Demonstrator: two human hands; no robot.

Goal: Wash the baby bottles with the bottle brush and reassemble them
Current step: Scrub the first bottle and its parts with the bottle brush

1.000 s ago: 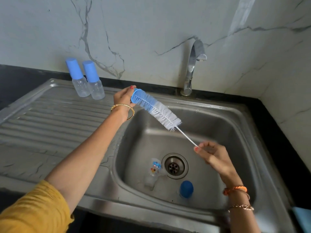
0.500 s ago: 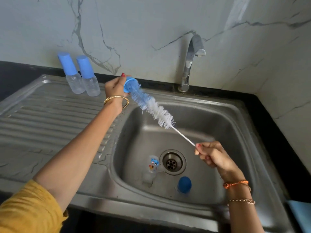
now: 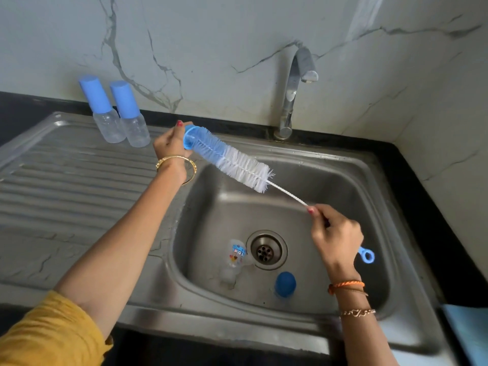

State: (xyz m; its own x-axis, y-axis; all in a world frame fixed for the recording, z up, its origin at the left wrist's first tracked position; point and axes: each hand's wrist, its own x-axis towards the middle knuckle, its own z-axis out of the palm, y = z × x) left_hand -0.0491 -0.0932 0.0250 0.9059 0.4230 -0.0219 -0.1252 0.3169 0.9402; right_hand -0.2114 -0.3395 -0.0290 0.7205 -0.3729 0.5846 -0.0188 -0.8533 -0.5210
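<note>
1. My left hand point(image 3: 170, 143), left of centre in the frame, has its grip closed round a small blue ring-shaped part point(image 3: 189, 137), likely a bottle collar, and the bristle head of the bottle brush point(image 3: 232, 161) pokes through it. I hold it up over the sink rim so drips fall into the basin.
2. My right hand point(image 3: 335, 239), lower right of centre, has its grip pinched on the twisted wire stem and handle of the brush; the blue loop end point(image 3: 367, 256) sticks out past my palm. Gripping far back gives me reach to push and pull the bristles through.
3. Down on the sink point(image 3: 369, 165) floor, left of the drain point(image 3: 266, 250), a clear printed bottle point(image 3: 236, 256) lies on its side, and a blue cap point(image 3: 285, 283) sits just below the drain. They wait there, I judge, for their turn.
4. Upper left, two capped bottles point(image 3: 120, 114) stand upright, touching each other, on the back edge of the drainboard, well apart from the wet work.
5. The tap point(image 3: 295, 91) at upper centre shows no water running.
</note>
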